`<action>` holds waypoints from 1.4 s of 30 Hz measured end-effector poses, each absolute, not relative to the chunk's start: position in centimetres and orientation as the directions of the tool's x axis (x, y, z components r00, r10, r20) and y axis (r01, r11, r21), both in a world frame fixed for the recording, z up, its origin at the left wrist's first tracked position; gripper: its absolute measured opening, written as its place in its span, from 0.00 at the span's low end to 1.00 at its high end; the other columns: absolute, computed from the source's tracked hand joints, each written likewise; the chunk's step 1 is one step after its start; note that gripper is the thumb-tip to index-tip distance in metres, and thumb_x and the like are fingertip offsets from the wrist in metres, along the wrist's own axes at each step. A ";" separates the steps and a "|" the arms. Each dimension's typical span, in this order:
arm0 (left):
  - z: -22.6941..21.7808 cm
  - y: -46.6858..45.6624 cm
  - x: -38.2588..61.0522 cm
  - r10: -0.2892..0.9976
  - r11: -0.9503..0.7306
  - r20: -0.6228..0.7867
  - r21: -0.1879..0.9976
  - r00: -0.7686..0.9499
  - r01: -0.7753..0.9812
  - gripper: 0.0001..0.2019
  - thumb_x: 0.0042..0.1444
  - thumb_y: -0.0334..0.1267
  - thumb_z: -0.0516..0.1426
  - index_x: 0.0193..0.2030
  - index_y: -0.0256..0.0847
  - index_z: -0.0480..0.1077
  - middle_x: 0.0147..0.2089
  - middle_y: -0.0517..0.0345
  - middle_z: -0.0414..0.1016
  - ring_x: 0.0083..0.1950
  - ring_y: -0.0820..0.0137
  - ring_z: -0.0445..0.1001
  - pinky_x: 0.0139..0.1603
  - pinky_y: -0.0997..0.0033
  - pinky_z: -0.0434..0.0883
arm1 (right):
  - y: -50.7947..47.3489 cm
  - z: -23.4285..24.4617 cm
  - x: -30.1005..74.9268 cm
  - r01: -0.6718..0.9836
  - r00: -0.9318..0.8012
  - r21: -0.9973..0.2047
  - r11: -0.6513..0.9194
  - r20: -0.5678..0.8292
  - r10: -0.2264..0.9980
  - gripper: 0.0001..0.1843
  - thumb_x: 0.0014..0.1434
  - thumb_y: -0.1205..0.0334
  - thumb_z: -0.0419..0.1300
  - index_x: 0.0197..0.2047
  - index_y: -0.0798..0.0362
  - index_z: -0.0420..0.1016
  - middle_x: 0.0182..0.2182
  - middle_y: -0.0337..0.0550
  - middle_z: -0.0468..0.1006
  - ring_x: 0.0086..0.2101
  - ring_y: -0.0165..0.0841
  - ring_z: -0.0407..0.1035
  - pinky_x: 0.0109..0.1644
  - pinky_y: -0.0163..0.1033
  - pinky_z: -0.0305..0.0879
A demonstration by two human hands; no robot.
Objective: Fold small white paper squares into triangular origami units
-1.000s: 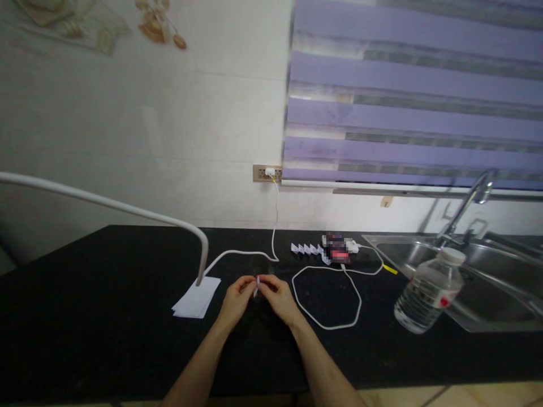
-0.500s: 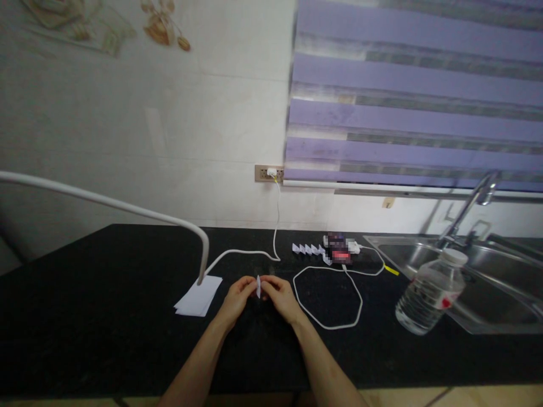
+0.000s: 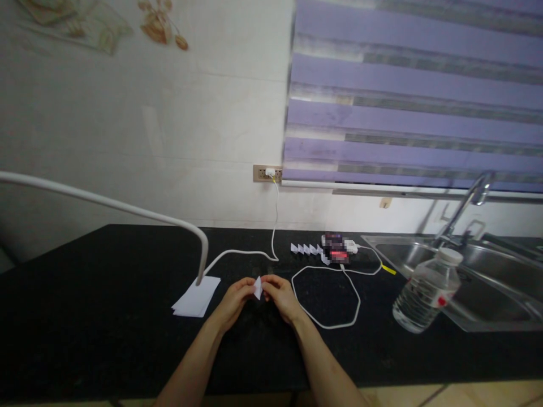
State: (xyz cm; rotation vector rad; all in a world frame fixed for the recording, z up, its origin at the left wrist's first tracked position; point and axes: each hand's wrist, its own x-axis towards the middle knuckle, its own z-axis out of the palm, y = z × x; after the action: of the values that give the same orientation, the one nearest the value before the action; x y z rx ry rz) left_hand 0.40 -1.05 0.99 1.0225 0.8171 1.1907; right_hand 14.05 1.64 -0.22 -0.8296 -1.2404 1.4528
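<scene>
Between my two hands is a small folded piece of white paper (image 3: 258, 288), pointed at top and bottom. My left hand (image 3: 236, 298) pinches its left side with thumb and fingers. On its right side, my right hand (image 3: 280, 295) grips it the same way. A few sheets of white paper (image 3: 197, 298) lie stacked to the left of my left hand. Beyond my right hand, several small folded paper pieces (image 3: 306, 249) stand in a row beside a phone-like device (image 3: 337, 249), partly pixelated.
A white cable (image 3: 326, 327) loops on the black countertop (image 3: 106, 339) right of my hands. A large water bottle (image 3: 426, 291) stands before the steel sink (image 3: 487, 291) and faucet (image 3: 466, 206). A white curved rod (image 3: 127, 206) reaches in from the left over the sheets.
The folded paper has turned between my fingers, showing a wider diamond-like face than before. Both hands stay in nearly the same place. The view has shifted slightly.
</scene>
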 end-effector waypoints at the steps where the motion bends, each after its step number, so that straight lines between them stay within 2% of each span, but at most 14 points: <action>1: 1.0 -1.1 0.3 0.973 0.069 0.015 0.934 0.231 -0.351 0.05 0.45 0.32 0.56 0.29 0.35 0.71 0.27 0.57 0.73 0.33 0.71 0.70 0.39 0.72 0.64 | 1.6 -0.2 14.0 -0.260 -0.259 -0.965 0.033 0.103 0.960 0.08 0.43 0.63 0.61 0.30 0.56 0.75 0.20 0.35 0.70 0.19 0.23 0.59 0.23 0.30 0.54; 5: 0.8 -1.1 0.2 0.951 0.093 0.024 0.929 0.309 -0.359 0.05 0.47 0.33 0.56 0.29 0.34 0.72 0.28 0.54 0.73 0.33 0.71 0.70 0.39 0.72 0.64 | 1.5 -0.1 14.1 -0.261 -0.278 -0.965 0.014 0.089 0.957 0.08 0.44 0.62 0.61 0.30 0.57 0.74 0.18 0.34 0.68 0.18 0.22 0.57 0.23 0.30 0.53; 14: 0.3 -0.8 -0.1 0.953 0.131 -0.001 0.902 0.303 -0.411 0.07 0.47 0.33 0.53 0.28 0.34 0.71 0.29 0.53 0.73 0.32 0.69 0.70 0.36 0.69 0.65 | 1.3 0.0 14.0 -0.277 -0.325 -0.961 0.003 0.097 0.941 0.09 0.45 0.63 0.59 0.31 0.58 0.73 0.14 0.32 0.63 0.17 0.22 0.55 0.22 0.30 0.50; 18: 0.5 -0.9 0.1 0.966 0.119 -0.007 0.900 0.258 -0.420 0.06 0.46 0.33 0.54 0.26 0.34 0.71 0.27 0.55 0.71 0.30 0.70 0.69 0.34 0.70 0.65 | 1.3 -0.1 13.9 -0.231 -0.307 -0.970 0.080 0.151 0.940 0.09 0.46 0.62 0.59 0.33 0.57 0.72 0.18 0.33 0.66 0.18 0.22 0.56 0.22 0.29 0.52; 24: 0.9 -1.1 0.4 0.979 0.130 -0.056 0.910 0.195 -0.394 0.06 0.46 0.35 0.57 0.29 0.35 0.70 0.27 0.58 0.71 0.29 0.73 0.69 0.32 0.73 0.65 | 1.1 0.2 14.1 -0.077 -0.271 -0.965 0.251 0.262 0.926 0.10 0.50 0.60 0.57 0.34 0.55 0.74 0.26 0.38 0.71 0.22 0.24 0.61 0.25 0.30 0.58; 31: 0.8 -1.0 0.3 0.982 0.127 -0.058 0.908 0.182 -0.399 0.05 0.46 0.35 0.57 0.29 0.35 0.70 0.27 0.58 0.71 0.30 0.73 0.70 0.33 0.73 0.66 | 0.9 0.5 14.0 -0.083 -0.281 -0.978 0.194 0.209 0.937 0.11 0.48 0.60 0.60 0.35 0.55 0.74 0.21 0.35 0.69 0.21 0.24 0.62 0.25 0.30 0.60; 38: 0.6 -0.9 0.3 0.981 0.112 -0.035 0.910 0.193 -0.399 0.06 0.47 0.35 0.56 0.30 0.34 0.71 0.28 0.57 0.71 0.31 0.72 0.70 0.33 0.72 0.67 | 1.4 -0.3 13.9 -0.091 -0.287 -0.977 0.193 0.211 0.934 0.11 0.49 0.61 0.58 0.36 0.56 0.74 0.25 0.38 0.72 0.22 0.25 0.63 0.26 0.31 0.61; 42: 0.6 -1.0 0.2 0.984 0.122 -0.060 0.911 0.167 -0.394 0.05 0.46 0.34 0.56 0.29 0.35 0.71 0.29 0.57 0.71 0.31 0.72 0.69 0.34 0.72 0.67 | 1.4 -0.7 13.8 -0.041 -0.236 -0.966 0.253 0.256 0.937 0.12 0.50 0.61 0.56 0.37 0.56 0.74 0.26 0.40 0.73 0.23 0.27 0.64 0.26 0.32 0.62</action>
State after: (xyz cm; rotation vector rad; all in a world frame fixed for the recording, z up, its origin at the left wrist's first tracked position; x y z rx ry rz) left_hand 0.24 -0.97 0.62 0.9060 0.8397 1.2008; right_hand 13.80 1.42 -0.65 -0.8821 -1.4869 1.1862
